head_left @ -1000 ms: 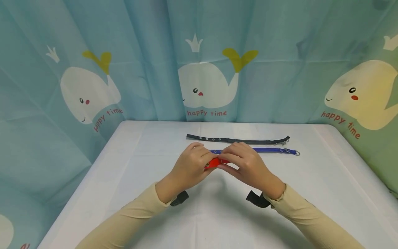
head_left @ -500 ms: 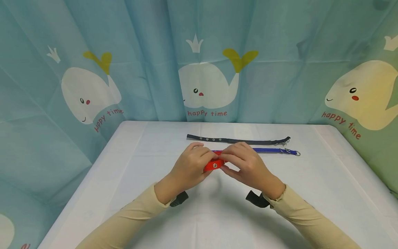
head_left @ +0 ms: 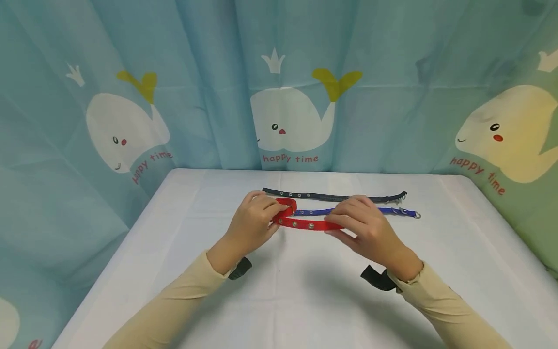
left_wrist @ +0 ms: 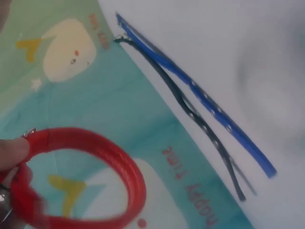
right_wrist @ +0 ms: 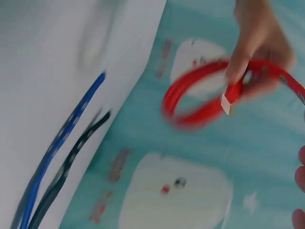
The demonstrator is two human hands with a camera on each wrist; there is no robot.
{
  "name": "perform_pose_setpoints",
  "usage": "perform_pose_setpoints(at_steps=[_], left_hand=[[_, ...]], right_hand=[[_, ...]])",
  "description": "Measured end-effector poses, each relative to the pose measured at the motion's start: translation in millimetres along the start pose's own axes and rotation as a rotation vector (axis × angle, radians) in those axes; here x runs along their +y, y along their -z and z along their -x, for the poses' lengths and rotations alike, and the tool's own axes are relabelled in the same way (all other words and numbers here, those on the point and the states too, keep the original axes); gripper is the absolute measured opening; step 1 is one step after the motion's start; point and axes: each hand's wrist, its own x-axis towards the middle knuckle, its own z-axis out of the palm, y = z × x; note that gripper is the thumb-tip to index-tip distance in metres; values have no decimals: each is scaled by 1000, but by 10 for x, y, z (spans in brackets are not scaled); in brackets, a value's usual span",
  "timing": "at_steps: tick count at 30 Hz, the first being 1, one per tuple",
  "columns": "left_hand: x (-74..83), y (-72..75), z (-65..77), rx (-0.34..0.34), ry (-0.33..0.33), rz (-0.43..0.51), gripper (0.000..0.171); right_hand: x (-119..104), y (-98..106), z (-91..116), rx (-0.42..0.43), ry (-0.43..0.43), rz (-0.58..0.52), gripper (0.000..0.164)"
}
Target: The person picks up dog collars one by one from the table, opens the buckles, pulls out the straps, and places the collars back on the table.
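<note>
A red pet collar [head_left: 302, 225] with metal eyelets is held off the table between both hands. My left hand [head_left: 253, 220] pinches it where the strap overlaps, near metal hardware. From there a round red loop [left_wrist: 135, 176] hangs out, filling the lower left of the left wrist view. My right hand [head_left: 366, 227] grips the punched end of the strap, stretched out to the right. In the right wrist view, a small white tag [right_wrist: 225, 103] shows beside the left thumb, and only my right fingertips [right_wrist: 300, 176] appear at the edge.
Behind the hands, a blue collar [head_left: 316, 212] and a black collar [head_left: 340, 198] lie roughly parallel across the white table [head_left: 209, 203]. A whale-print curtain [head_left: 218, 97] hangs along the table's far edge.
The hands have moved apart, left hand leftward and right hand rightward. The punched strap end, bunched between them earlier, is now drawn out straight, and the red loop shows by the left hand.
</note>
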Motion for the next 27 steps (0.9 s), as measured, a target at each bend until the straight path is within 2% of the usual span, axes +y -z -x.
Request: perform_pose_setpoints(at_steps=[4,7,8,10,11,13,17,20,23,27], left_hand=[[-59,28,51,29,-17,1,29],[-56,50,67,25,-52,12,31],[-44,56,65,17,-62,17,32],[-5,61,47,-2,-72,26,32],[19,62,32,-11,-71,30,32],[72,59,-6,-29,-62,32,32],[166,35,-84,-66,-59,28,29],[208,26,-102,-84,-52,34,30],[227,40,-77,-80,-24,64,33],[242,61,-38,-52,-20,99,30]], right_hand=[[155,116,133,-49,-74,50,34],[225,164,208,-137,-161,75,18],[234,164,223,-173,-194,85,17],[225,139,231,-247,-253,96,27],[209,115,223,-275,-267,100,33],[161,51,196,-302,-265,86,34],[48,-73,107,-257,-177,22,24],[-1,-117,40,-200,-122,5,27],[-15,-106,10,-171,-120,14,32],[-19,-69,24,-198,-147,32,41]])
